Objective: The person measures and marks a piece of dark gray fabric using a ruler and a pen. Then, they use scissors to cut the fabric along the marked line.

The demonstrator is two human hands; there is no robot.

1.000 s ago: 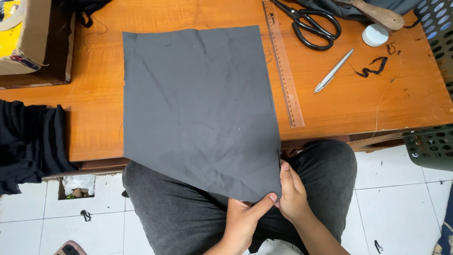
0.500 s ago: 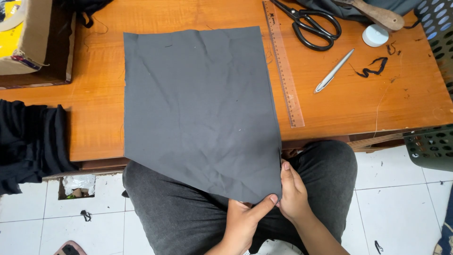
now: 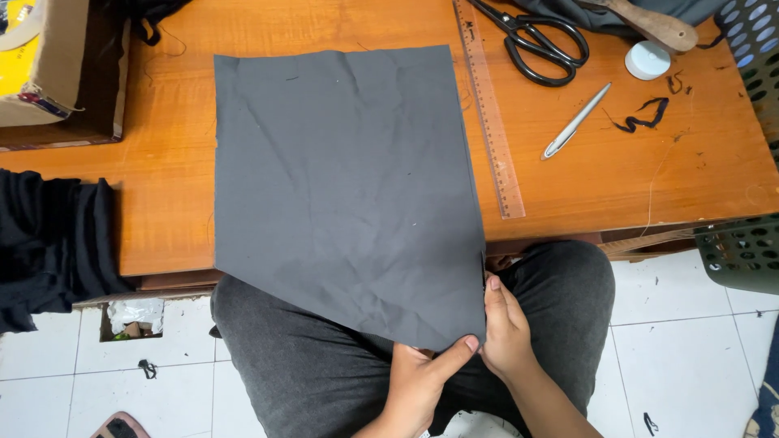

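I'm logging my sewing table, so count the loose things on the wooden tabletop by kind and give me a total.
Grey fabric sheet: 1
Ruler: 1
Scissors: 1
Silver pen: 1
White round container: 1
Cardboard box: 1
Black fabric scrap: 1
Total: 7

Both hands, left and right, pinch the sheet's near corner.

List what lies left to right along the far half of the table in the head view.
Cardboard box → grey cloth → ruler → scissors → pen → white cap → green basket.
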